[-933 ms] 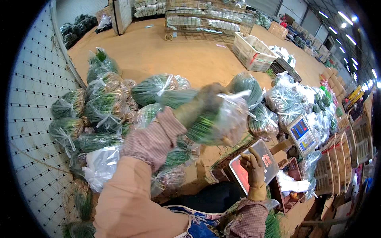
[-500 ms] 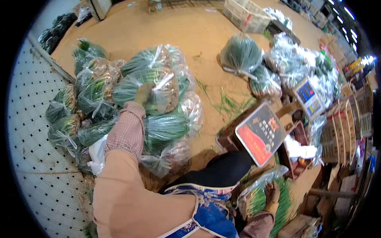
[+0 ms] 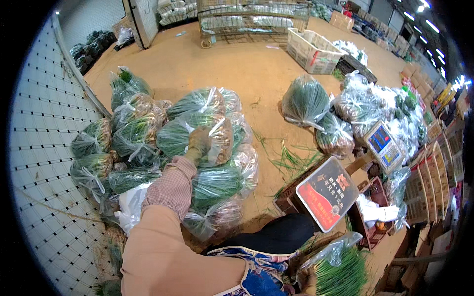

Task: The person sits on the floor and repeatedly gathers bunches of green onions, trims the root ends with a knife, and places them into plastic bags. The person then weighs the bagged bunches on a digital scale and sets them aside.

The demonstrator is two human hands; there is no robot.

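My left hand (image 3: 199, 142), in a dull yellow-green glove, lies on a clear plastic bag of long green onions (image 3: 174, 140). Its fingers are bent against the plastic near a white tied end; the fingertips are partly hidden. That bag sits on top of a pile of similar bags, with another bag of greens (image 3: 215, 187) just below it. Down by my knee at the lower right, an open plastic bag (image 3: 340, 246) lies against loose green onions (image 3: 343, 274). My right hand is out of the picture.
A scale with a dark-and-red plate (image 3: 327, 195) and a lit display (image 3: 380, 138) stands at my right. Beyond it are more filled bags (image 3: 358, 103) and a brown crate (image 3: 377, 212). A white crate (image 3: 313, 52) and a wheeled cage cart (image 3: 252, 22) stand farther off.
The view has tilted up, so the far cart now shows. My left hand stays on the same bag. My right hand, earlier on the greens at lower right, has gone from view.
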